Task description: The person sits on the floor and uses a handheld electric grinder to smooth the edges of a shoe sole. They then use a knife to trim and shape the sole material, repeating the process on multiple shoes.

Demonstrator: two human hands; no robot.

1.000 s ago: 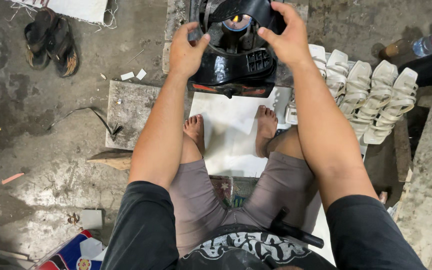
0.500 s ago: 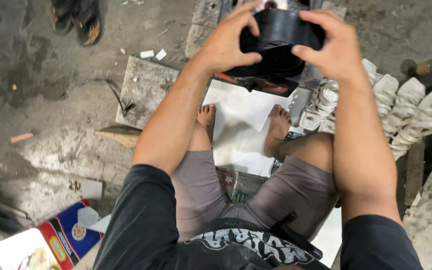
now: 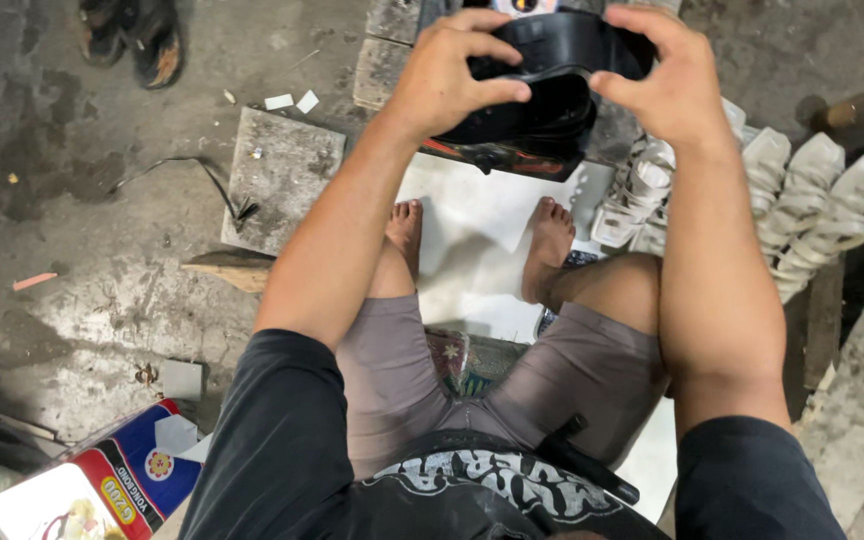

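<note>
I hold a black moulded plastic part (image 3: 542,85) up in front of me with both hands. My left hand (image 3: 447,75) grips its left side, fingers curled over the top edge. My right hand (image 3: 667,75) grips its right side. A second dark piece with a reddish lower edge (image 3: 497,160) sits just beneath it. My bare feet (image 3: 477,235) rest on a white sheet (image 3: 467,205) on the floor below the part.
A row of white moulded parts (image 3: 802,200) lies at the right. A grey stone slab (image 3: 277,175) lies left of my feet, dark sandals (image 3: 132,35) at the top left. A red and blue packet (image 3: 117,480) lies at the bottom left. Concrete blocks (image 3: 387,45) stand behind.
Both hands have lifted the black part up and toward me, and turned it; my view has shifted, so the sandals moved toward the top left edge.
</note>
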